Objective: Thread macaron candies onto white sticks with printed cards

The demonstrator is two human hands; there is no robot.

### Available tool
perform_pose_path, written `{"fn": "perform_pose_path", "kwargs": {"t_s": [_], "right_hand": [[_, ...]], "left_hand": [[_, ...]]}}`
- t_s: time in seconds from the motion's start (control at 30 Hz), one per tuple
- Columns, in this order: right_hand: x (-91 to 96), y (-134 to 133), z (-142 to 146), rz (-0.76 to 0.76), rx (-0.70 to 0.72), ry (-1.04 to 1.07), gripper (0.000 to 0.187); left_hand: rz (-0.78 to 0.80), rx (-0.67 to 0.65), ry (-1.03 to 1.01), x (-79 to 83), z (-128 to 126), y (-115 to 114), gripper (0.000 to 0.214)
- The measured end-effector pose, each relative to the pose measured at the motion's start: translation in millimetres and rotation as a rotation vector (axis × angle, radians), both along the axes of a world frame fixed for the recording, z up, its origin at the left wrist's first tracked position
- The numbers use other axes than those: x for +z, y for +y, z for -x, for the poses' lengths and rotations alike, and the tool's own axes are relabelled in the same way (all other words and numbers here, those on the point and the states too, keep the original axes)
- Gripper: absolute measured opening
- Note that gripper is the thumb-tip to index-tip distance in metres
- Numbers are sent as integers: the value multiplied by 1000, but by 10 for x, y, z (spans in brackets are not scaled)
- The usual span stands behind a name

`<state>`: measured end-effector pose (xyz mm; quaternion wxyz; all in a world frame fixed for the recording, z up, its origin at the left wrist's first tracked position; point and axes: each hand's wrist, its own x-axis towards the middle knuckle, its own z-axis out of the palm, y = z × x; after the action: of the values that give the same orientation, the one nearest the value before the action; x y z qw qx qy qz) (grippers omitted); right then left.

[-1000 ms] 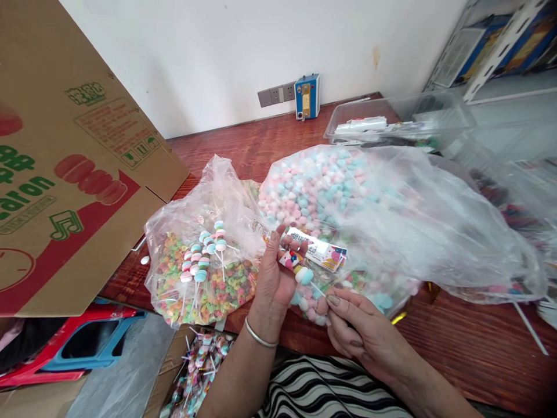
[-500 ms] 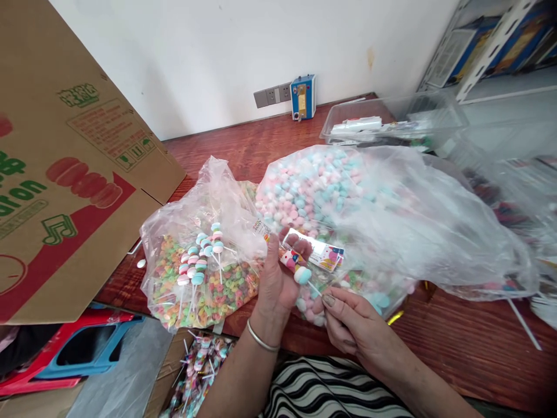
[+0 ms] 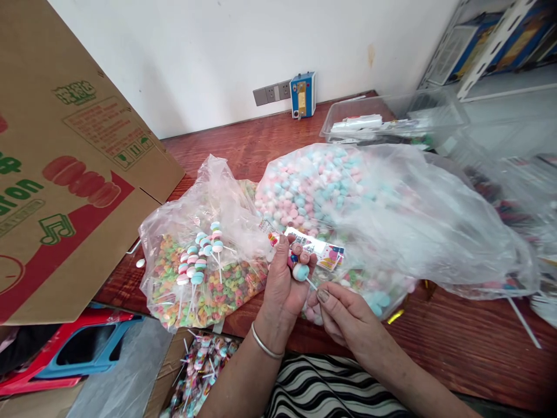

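Note:
My left hand (image 3: pixel 285 284) is closed around a small printed wrapper (image 3: pixel 319 251) and the candy end of a candy skewer (image 3: pixel 299 269). My right hand (image 3: pixel 343 316) pinches the white stick of that skewer just below the candy. Both hands hover over the near edge of the wooden table (image 3: pixel 456 348). Behind them lies a big clear bag of pink and blue candies (image 3: pixel 313 186). To the left sits a clear bag of colourful ring candies (image 3: pixel 209 284), and several finished skewers (image 3: pixel 202 255) rest on top of it.
A large cardboard box (image 3: pixel 73 174) leans at the left. A clear plastic tub (image 3: pixel 391 119) stands at the back right, with a blue device (image 3: pixel 303 96) by the wall sockets. More wrapped skewers (image 3: pixel 195 371) lie in a box below the table edge, beside red and blue stools (image 3: pixel 73 354).
My left hand's fingers have closed further over the skewer's candy, and my right hand has moved a little up and left, pushing the stick deeper into the wrapper.

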<state>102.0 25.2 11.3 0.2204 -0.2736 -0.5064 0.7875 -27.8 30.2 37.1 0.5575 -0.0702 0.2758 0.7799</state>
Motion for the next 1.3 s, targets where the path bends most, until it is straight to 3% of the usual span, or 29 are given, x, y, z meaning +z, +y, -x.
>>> {"fn": "perform_pose_path", "kwargs": {"t_s": [0.17,0.23,0.3,0.43,0.5,0.57,0.73,0.83,0.87,0.93,1.1,1.17,1.23,1.3], "right_hand": [[21,-10,-78,13,83,-41,38],[12,-24,-107,-98,89,-95,39],[-17,-34,-130,-398,3,-195,34],[-88,-24,-166,-1240,-324,-371,19],[-86,-7,-175,-1399,-382,-365,14],[-47,6,-172,-1202,-313,-319,17],[82,-1,-125,-69,-107,-111,33],[102,-20,-85,256,-47,-39,36],[101,-28,-69,275,-49,-35,36],[96,-44,-37,175,-85,-58,36],[82,-64,-32,-529,-226,-287,27],[74,-61,-60,-738,-254,-341,21],[71,-55,-81,-862,-271,-359,18],[81,-49,-82,-888,-278,-370,19]], "left_hand": [[42,90,25,39,230,19,27],[-18,100,27,33,330,28,20],[-54,88,38,13,378,36,14],[2,112,53,-15,327,41,17],[-2,112,38,-7,283,34,21],[-59,80,13,4,263,21,27],[-242,-32,-59,-9,296,-30,44],[-287,-64,-81,-34,285,-43,43],[-289,-70,-80,-41,266,-41,41],[-267,-69,-71,-51,207,-32,34],[-101,-3,-44,-41,72,1,21],[-45,29,-38,-20,72,3,20],[-13,43,-57,4,88,-3,21],[-12,38,-98,22,93,-15,23]]}}
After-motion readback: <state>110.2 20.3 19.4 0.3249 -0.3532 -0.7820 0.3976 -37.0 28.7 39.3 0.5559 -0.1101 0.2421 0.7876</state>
